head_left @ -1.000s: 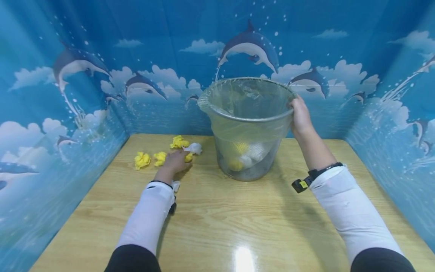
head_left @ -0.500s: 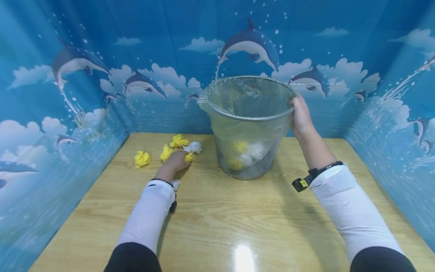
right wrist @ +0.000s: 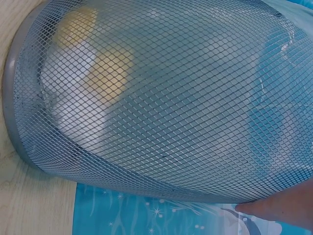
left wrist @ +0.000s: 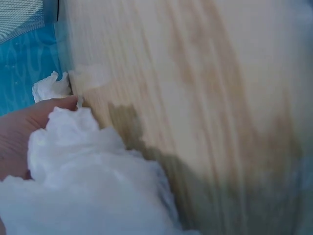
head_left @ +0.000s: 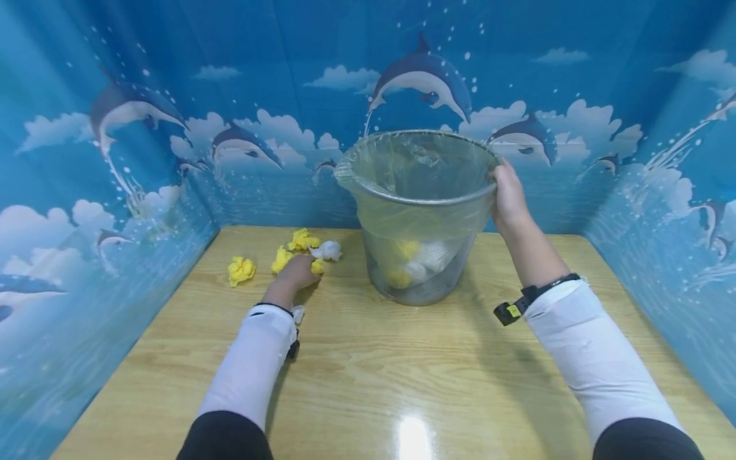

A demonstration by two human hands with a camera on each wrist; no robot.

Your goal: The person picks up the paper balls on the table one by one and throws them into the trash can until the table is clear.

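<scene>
My left hand curls low over the table among crumpled paper balls. A yellow one shows at its fingertips. White crumpled paper fills the palm side in the left wrist view, its end poking out beside the wrist in the head view; the far fingers are hidden behind it. My right hand grips the rim of a grey mesh wastebasket lined with a clear bag. Yellow and white paper balls lie at the bottom of the basket, visible through the mesh.
Beyond the left hand lie two yellow paper balls and a white one. Another yellow ball sits farther left. A dolphin-print curtain encloses the wooden table at the back and sides.
One yellow ball beside the left hand has shifted slightly right and away, close to the others. The left hand's fingers have drawn in a little. My right hand and the basket stay put.
</scene>
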